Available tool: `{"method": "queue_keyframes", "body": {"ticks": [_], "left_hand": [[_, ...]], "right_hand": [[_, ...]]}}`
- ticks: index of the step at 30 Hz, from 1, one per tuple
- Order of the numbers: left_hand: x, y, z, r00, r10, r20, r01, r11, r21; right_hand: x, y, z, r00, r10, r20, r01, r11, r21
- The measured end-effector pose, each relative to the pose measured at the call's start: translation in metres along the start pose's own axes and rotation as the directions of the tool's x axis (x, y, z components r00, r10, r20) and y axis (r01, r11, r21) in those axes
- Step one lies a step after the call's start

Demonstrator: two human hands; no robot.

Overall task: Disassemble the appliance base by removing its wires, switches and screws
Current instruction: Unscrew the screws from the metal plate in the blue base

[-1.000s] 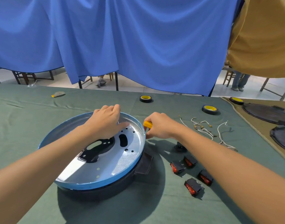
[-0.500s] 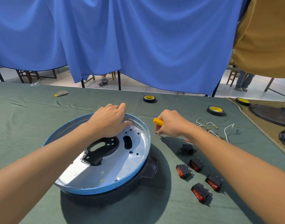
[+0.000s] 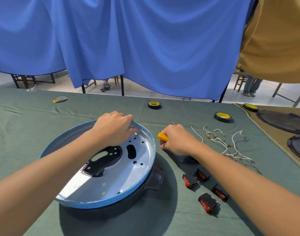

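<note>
Base (image 3: 125,176): round shiny metal, blue rim; right hand (image 3: 176,140) grips yellow screwdriver (image 3: 162,137).

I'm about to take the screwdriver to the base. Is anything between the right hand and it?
Nothing visible. Only bare green cloth separates the right hand, gripping the yellow-handled screwdriver, from the appliance base. The left hand holds its far rim, covering some of the plate.
</note>
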State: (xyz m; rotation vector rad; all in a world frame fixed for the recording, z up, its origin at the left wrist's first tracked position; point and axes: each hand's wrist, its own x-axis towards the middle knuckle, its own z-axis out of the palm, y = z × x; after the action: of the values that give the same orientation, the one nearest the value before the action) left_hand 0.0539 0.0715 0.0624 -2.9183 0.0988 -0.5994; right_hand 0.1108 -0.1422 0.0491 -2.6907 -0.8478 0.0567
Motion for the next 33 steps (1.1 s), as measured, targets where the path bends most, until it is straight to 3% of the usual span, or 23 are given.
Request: {"method": "queue_keyframes", "body": {"ticks": [16,33], "left_hand": [[0.000,0.000,0.000,1.000,0.018,0.007,-0.018,1.000,0.019],[-0.001,0.004,-0.005,0.999,0.015,0.028,-0.016,0.999,0.036]], "right_hand": [[0.007,0.003,0.000,0.994,0.100,-0.038,-0.104,0.987,-0.122],[0.029,-0.002,0.011,0.989,0.145,-0.008,-0.145,0.989,0.040]]}}
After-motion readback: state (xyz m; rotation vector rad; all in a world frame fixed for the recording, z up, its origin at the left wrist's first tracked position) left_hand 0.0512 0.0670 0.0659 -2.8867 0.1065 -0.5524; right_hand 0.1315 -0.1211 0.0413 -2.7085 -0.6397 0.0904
